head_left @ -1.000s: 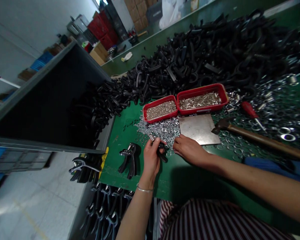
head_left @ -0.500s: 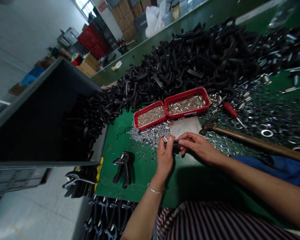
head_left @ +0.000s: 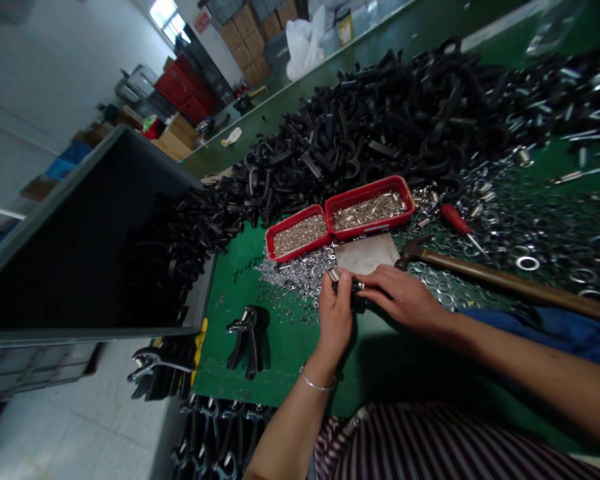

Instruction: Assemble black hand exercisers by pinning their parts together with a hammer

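Black part [head_left: 356, 285] gripped in both hands [head_left: 336, 307] [head_left: 407, 297], small washers [head_left: 300, 275], metal plate [head_left: 369, 252], red trays [head_left: 350, 233] beyond, hammer [head_left: 475, 268] alongside

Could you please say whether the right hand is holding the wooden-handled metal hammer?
No, the wooden-handled metal hammer lies beyond the right hand, whose fingers are at the small black piece in the left hand.

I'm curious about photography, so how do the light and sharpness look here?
In the head view, the window is nearly washed out to white, while the inside of the gray crate sinks almost to black; in the same view, shadow darkens the green tabletop below the right hand, and the black part at the left hand is too dark for fine detail.
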`<state>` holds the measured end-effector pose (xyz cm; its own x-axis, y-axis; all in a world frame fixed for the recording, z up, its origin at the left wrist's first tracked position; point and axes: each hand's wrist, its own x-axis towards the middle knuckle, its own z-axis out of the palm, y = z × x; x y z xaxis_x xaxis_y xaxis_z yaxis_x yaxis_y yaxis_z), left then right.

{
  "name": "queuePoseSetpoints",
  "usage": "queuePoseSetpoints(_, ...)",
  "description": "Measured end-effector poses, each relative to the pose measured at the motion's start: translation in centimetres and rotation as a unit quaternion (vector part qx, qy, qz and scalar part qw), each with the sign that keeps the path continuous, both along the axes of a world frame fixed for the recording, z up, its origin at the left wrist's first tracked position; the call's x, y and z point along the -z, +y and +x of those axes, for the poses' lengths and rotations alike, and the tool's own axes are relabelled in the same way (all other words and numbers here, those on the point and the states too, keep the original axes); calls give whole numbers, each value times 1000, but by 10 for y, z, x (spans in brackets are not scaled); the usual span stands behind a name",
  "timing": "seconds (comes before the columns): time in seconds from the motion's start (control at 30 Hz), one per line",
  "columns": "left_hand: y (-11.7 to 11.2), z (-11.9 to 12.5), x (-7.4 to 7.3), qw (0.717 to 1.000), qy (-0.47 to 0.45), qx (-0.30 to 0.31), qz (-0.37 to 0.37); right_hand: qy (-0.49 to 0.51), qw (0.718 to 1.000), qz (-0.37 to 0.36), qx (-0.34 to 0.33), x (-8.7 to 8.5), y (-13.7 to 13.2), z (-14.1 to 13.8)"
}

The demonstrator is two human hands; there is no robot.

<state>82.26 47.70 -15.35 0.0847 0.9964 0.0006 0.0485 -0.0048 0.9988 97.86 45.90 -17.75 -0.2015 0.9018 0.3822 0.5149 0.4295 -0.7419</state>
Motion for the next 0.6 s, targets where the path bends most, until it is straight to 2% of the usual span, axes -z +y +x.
queuePoseSetpoints(0.1,6,1,10,1000,-6,-13,-13,-58,997,-31,-29,-5,0,4)
queuePoseSetpoints(0.2,14,3,20,997,-53,-28,-45,-87,991,-75,-66,-12,-2,15)
queuePoseSetpoints(0.33,22,-1,23,993,-97,-36,-65,-88,994,-66,-13,-12,-1,58)
queuePoseSetpoints(0.4,24,-6,21,990,-109,-48,-72,-110,992,-51,18,-7,3,96)
queuePoseSetpoints(0.47,25,-12,21,987,-126,-61,-80,-169,979,-46,100,1,11,147)
queuePoseSetpoints(0.53,25,-16,21,983,-146,-71,-84,-221,945,-66,232,10,21,208)
queuePoseSetpoints(0.6,25,-19,20,980,-163,-73,-89,-240,897,-125,349,17,31,266)
